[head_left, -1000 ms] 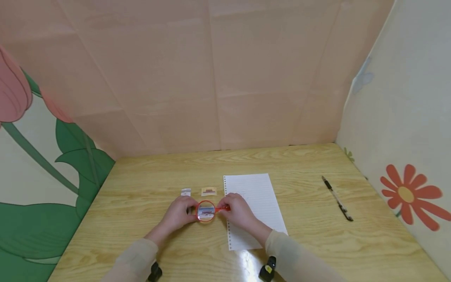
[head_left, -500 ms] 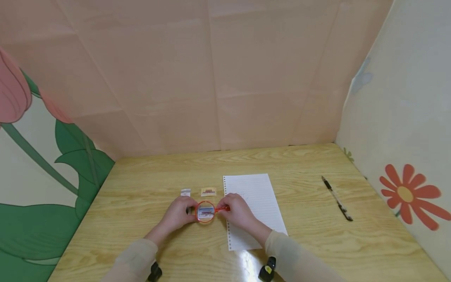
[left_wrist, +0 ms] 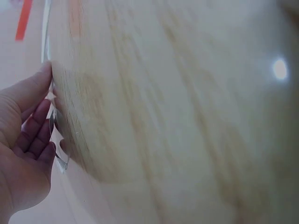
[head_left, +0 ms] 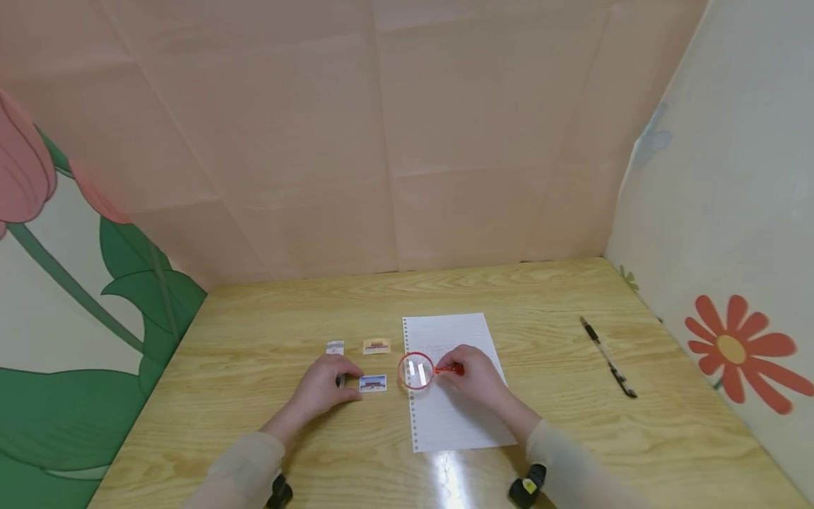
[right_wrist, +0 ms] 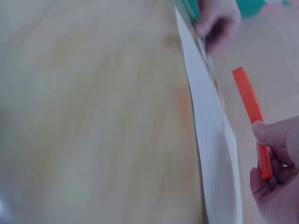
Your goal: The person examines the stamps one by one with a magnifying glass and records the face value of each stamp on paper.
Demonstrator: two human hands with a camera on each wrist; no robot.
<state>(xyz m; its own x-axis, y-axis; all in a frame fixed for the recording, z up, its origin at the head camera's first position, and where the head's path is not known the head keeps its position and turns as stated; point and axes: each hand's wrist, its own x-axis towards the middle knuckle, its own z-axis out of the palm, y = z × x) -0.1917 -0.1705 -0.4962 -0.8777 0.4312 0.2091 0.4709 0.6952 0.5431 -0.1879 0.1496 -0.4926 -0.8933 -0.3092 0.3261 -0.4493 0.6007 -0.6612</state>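
Note:
My right hand (head_left: 473, 373) pinches the red handle of a magnifying glass (head_left: 417, 371) and holds it over the left edge of a lined loose-leaf sheet (head_left: 458, 424). Its red rim shows edge-on above the sheet in the right wrist view. On the table, my left hand (head_left: 323, 385) rests with thumb and forefinger apart, their tips at the left corners of a small stamp-like picture (head_left: 372, 383) of a building under blue sky. Two more small pictures lie behind: a yellowish one (head_left: 376, 346) and a pale one (head_left: 335, 347), partly hidden by the left hand.
A black-and-clear pen (head_left: 608, 357) lies on the wooden table (head_left: 286, 311), right of the sheet. Behind the table stands a pink covered wall (head_left: 381, 177). The right wall (head_left: 718, 212) carries a red flower, the left one green leaves.
The right hand has moved right with the magnifying glass, from over the building picture to the sheet's left edge. That picture now shows uncovered. The left hand stays in place.

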